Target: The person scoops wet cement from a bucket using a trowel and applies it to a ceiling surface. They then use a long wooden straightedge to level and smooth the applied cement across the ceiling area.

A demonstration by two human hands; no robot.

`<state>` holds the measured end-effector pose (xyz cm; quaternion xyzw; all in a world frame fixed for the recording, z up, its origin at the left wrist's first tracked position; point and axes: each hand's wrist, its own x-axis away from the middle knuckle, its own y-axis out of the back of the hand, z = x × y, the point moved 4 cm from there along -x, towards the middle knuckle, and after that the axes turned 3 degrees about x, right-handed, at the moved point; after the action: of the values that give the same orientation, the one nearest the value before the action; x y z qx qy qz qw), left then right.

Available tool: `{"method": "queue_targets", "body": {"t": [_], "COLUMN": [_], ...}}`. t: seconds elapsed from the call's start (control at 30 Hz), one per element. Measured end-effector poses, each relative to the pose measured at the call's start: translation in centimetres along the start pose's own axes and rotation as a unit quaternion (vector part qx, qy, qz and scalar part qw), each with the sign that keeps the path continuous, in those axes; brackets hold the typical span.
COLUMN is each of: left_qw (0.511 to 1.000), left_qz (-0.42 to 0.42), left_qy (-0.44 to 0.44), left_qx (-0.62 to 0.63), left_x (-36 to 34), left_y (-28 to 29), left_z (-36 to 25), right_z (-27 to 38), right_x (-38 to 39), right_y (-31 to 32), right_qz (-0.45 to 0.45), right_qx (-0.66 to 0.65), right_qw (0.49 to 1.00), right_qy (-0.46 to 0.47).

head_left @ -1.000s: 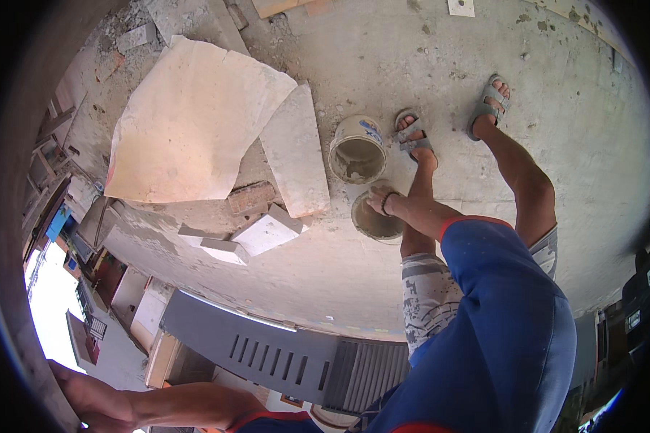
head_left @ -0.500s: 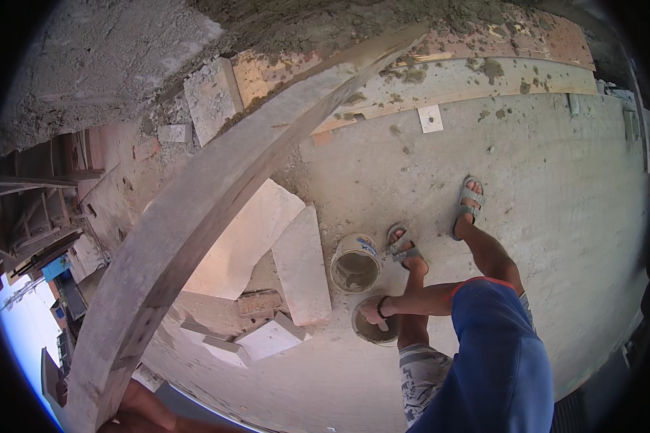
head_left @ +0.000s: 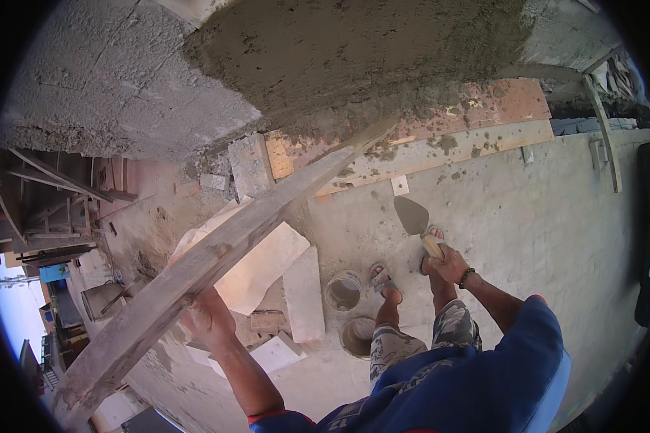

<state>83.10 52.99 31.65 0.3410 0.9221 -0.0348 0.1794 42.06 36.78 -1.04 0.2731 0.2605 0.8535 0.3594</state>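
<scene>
A long wooden board [head_left: 220,256] crosses the left side at a slant, its far end against the mortar-spattered strip at the foot of the wall. My left hand [head_left: 209,317] grips its lower edge near the middle, the fingers partly hidden by the wood. In my right hand [head_left: 451,265], closed around the handle, is a pointing trowel [head_left: 412,215] with a grey, leaf-shaped blade directed away from me over the floor. By my feet stand two buckets, a farther bucket [head_left: 328,294] and a nearer bucket [head_left: 342,339], both with grey contents.
Dark wet mortar [head_left: 368,54] covers part of the rough wall ahead. Spattered boards [head_left: 477,141] lie along its foot, beside a small white tile [head_left: 399,185]. Pale slabs [head_left: 303,296] and a brick [head_left: 268,320] lie left of the buckets. A timber [head_left: 605,133] leans at the far right.
My right hand has risen from the nearer bucket and now shows the trowel out ahead. My left hand has moved up along the board, which lies flatter in view. More wall shows.
</scene>
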Motion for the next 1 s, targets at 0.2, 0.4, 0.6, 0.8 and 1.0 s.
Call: {"method": "queue_targets", "body": {"t": [0.2, 0.4, 0.6, 0.8, 1.0], "left_qw": [0.997, 0.958, 0.969, 0.985, 0.989], "left_qz": [0.054, -0.018, -0.068, -0.131, -0.136], "left_qy": [-0.050, -0.064, -0.077, -0.064, -0.059], "left_qx": [-0.013, -0.279, -0.224, -0.091, -0.003], "left_x": [-2.2, -2.3, -2.2, -3.3, -5.1], "left_y": [-6.1, -9.8, -12.4, -14.4, -12.2], "left_z": [-2.3, -4.8, -6.1, -7.8, -8.9], "right_z": [12.5, 20.2, 10.0, -3.7, -15.0], "right_x": [-4.9, -6.3, -14.6, -26.7, -37.7], "right_y": [11.3, 13.3, 10.2, 5.1, 1.0], "right_qz": [-0.045, -0.030, -0.035, -0.009, 0.057], "right_qx": [-0.066, -0.039, 0.060, 0.097, 0.135], "right_qw": [0.997, 0.980, 0.997, 0.995, 0.982], "right_qy": [0.007, 0.190, 0.044, -0.028, -0.120]}}
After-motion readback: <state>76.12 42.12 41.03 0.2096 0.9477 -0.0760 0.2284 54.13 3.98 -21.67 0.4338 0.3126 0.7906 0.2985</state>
